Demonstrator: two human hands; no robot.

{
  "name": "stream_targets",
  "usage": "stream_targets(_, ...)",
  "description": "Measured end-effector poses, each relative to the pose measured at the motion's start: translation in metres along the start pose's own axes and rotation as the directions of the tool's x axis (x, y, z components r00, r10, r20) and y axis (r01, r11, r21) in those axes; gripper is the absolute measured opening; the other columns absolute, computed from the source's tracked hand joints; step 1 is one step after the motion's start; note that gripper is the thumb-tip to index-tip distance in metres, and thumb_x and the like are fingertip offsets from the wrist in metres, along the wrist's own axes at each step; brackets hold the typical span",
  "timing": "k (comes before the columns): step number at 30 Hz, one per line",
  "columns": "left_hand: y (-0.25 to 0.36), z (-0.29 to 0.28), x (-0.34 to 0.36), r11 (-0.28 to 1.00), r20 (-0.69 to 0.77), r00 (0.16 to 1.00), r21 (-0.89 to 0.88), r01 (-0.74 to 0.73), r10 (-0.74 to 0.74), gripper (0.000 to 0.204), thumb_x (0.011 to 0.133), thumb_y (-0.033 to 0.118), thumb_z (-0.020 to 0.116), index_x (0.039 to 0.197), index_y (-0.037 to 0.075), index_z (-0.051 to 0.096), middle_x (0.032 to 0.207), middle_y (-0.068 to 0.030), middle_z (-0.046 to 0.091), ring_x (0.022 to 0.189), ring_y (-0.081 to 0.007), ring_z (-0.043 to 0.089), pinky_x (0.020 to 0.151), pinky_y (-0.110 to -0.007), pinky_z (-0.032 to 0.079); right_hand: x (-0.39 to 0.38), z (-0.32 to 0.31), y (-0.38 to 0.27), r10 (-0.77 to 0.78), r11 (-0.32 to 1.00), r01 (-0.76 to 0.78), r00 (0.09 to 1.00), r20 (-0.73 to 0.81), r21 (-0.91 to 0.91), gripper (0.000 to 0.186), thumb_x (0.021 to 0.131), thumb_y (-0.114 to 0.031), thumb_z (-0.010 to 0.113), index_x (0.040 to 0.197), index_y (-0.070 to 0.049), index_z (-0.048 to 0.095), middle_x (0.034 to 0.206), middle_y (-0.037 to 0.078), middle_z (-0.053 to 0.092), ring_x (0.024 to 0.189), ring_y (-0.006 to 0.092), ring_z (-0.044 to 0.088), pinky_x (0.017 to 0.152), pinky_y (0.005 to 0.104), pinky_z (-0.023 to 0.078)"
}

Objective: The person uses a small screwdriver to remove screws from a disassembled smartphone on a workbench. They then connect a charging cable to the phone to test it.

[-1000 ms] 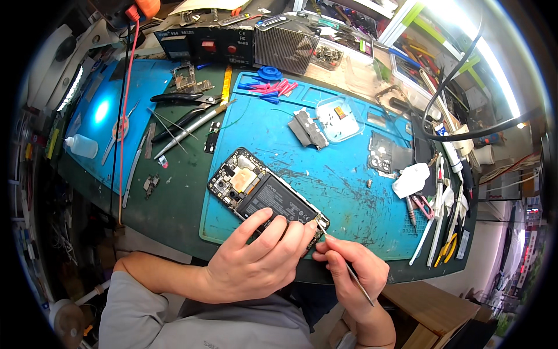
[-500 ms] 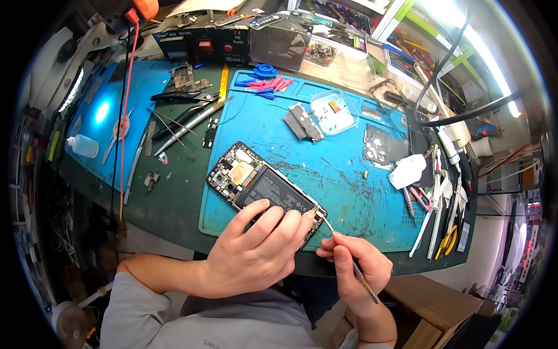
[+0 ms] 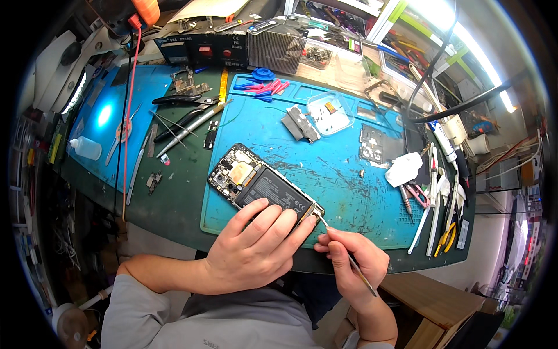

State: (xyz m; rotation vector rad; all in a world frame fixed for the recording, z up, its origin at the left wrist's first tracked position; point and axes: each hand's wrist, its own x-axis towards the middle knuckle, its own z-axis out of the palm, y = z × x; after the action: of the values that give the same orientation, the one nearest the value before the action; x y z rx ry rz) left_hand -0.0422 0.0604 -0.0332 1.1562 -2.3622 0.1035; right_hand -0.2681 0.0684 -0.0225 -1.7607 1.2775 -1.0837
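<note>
An opened smartphone (image 3: 280, 187) lies aslant on the blue mat, back cover off, its black battery and circuit boards bare. My left hand (image 3: 254, 245) rests over its near side with bent fingers on the battery and lower end, holding the phone; its thumb is hidden. Between the thumb and fingers of my right hand (image 3: 353, 259) is a slim metal tool (image 3: 361, 276); its exact kind is unclear. The thin tip meets the phone's lower right end beside my left index fingertip. What the tip touches is too small to make out.
The blue repair mat (image 3: 343, 192) bears a clear plastic box (image 3: 330, 113), grey phone parts (image 3: 300, 124) and pink and blue pry picks (image 3: 267, 88). Tools crowd the right edge, with yellow-handled pliers (image 3: 446, 239). Black-handled pliers (image 3: 180, 100) and a white bottle (image 3: 85, 149) lie left.
My left index finger has shifted slightly down from the phone's lower end, showing more of it. The tool tip stays there, and my right hand has moved slightly left. The view has shifted a little.
</note>
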Motion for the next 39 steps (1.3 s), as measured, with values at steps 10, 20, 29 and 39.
stream_targets(10,-0.0001,0.0001,0.0003,1.0,0.021,1.0,0.01,0.0,0.0,0.057,0.086,0.024,0.068,0.141,0.009,0.072,0.129,-0.0068,0.062,0.123,-0.0225,0.059,0.117,-0.045,0.047,0.0021,-0.0001,0.0019,-0.035,0.999,0.035,0.999,0.004,-0.023,0.018,0.097,0.003,0.078,0.115,0.003,0.078,0.098,0.016,0.082,0.084,0.0217,0.083,0.072,0.0296,0.065)
stream_targets(20,0.0025,-0.0003,0.0031,1.0,0.027,0.999,0.02,0.02,-0.02,0.058,0.085,0.023,0.067,0.141,0.009,0.072,0.129,-0.0062,0.062,0.122,-0.0221,0.058,0.115,-0.044,0.046,0.0043,0.0001,0.0004,-0.033,0.999,0.033,0.999,0.006,-0.016,0.016,0.097,0.005,0.077,0.112,0.005,0.078,0.098,0.016,0.083,0.084,0.0221,0.083,0.072,0.0298,0.065)
stream_targets(29,0.0046,-0.0015,0.0048,0.999,0.046,0.998,0.028,0.035,-0.036,0.058,0.083,0.017,0.068,0.14,0.015,0.075,0.127,-0.0051,0.057,0.119,-0.0233,0.056,0.114,-0.046,0.046,0.0034,-0.0005,-0.0024,0.028,1.0,-0.028,1.0,0.006,0.0,0.015,0.096,0.006,0.077,0.112,0.005,0.078,0.097,0.016,0.083,0.084,0.0223,0.084,0.072,0.0295,0.065)
stream_targets(39,0.005,-0.0027,0.0051,0.999,0.059,0.997,0.029,0.04,-0.042,0.056,0.084,0.017,0.068,0.139,0.016,0.076,0.127,-0.0042,0.057,0.12,-0.0231,0.055,0.115,-0.045,0.046,0.0042,-0.002,-0.0045,0.027,1.0,-0.027,1.0,0.012,-0.008,0.015,0.096,0.008,0.076,0.111,0.006,0.078,0.098,0.017,0.082,0.083,0.0229,0.084,0.072,0.0305,0.066)
